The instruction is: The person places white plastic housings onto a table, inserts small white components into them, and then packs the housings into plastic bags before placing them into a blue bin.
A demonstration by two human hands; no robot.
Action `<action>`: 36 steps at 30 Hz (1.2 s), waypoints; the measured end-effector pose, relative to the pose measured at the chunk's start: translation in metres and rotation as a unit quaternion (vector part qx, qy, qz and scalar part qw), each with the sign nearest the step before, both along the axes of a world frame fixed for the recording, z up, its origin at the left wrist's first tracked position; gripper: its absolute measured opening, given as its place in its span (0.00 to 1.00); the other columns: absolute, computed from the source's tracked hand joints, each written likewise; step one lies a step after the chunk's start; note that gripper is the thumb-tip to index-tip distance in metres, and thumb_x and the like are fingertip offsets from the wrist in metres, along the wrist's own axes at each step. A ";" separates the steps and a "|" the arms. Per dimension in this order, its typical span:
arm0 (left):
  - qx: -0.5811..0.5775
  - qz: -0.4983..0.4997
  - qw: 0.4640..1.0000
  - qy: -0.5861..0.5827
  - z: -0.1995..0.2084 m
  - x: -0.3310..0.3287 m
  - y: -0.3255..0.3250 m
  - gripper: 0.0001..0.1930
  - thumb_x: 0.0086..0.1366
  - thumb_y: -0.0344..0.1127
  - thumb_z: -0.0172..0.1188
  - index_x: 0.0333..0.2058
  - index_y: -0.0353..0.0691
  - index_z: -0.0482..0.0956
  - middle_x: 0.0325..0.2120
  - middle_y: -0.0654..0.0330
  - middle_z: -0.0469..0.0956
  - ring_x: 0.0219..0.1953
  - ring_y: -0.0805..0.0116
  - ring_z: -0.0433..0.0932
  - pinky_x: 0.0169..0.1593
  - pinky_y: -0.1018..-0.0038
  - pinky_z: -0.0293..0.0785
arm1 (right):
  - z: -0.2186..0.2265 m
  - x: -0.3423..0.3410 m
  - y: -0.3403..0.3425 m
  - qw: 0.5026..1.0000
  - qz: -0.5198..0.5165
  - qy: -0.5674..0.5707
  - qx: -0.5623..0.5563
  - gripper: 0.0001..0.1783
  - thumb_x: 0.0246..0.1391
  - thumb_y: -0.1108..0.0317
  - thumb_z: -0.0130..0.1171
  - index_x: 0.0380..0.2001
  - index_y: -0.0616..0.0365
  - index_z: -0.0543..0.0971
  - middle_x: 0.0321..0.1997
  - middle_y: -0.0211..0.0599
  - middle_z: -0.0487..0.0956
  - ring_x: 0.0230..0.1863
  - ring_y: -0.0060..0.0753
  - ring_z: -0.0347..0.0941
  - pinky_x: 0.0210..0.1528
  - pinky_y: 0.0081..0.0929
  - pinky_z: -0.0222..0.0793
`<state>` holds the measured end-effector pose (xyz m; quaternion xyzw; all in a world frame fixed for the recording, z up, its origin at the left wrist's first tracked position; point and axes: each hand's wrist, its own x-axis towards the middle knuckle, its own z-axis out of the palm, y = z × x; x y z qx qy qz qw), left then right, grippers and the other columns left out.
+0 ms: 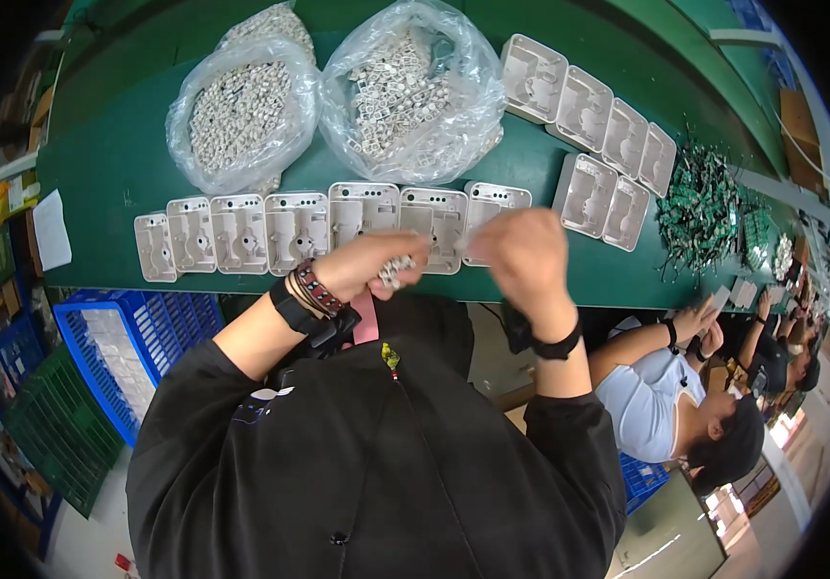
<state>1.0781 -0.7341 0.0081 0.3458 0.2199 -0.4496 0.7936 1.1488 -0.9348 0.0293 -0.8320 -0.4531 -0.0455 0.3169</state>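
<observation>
Holds a small clutch of white parts [394, 273] in the left hand [367, 259], with fingers curled around them, just over the near edge of the worktop [106, 183], about midway along it. Poises the right hand [529, 249], knuckles up, over the right end of the row of shells [285, 227] set along that same edge. Looks bunched at the right fingertips, yet too blurred there to tell whether grasping a part or nothing.

Seems, by judgement, to be at the step of feeding loose parts from the left palm into the shells with the right hand. Calls next, on that reading, for a clean pinch on a single part, turned to suit its seat, then pressed in without nudging the neighbouring shells. Cannot tell which shells already carry a part: too small to make out.

Counts seven shells in the row, side by side, open side up, with dark holes along the far ends. Beyond these, toward the far edge, a left bag [178, 145] and a right bag [482, 82], both clear, open and heaped with similar pale pieces. Toward the far right corner, six more shells, open side up. At the right end, a tangled heap of green boards [699, 207]. By the left edge, a white sheet [51, 232]. Off the worktop, to the left, a blue crate [174, 333]; to the right, a co-worker [641, 396], with hands near the worktop.
</observation>
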 end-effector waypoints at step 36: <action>0.095 0.054 0.988 -0.105 0.038 -0.053 0.050 0.19 0.65 0.43 0.38 0.41 0.33 0.70 0.16 0.71 0.59 0.13 0.85 0.51 0.16 0.87 0.47 | -0.093 -0.004 -0.044 0.964 -0.102 -0.099 -0.224 0.06 0.37 0.68 0.54 0.24 0.53 0.76 0.46 0.33 0.68 0.45 0.37 0.63 0.46 0.35 0.57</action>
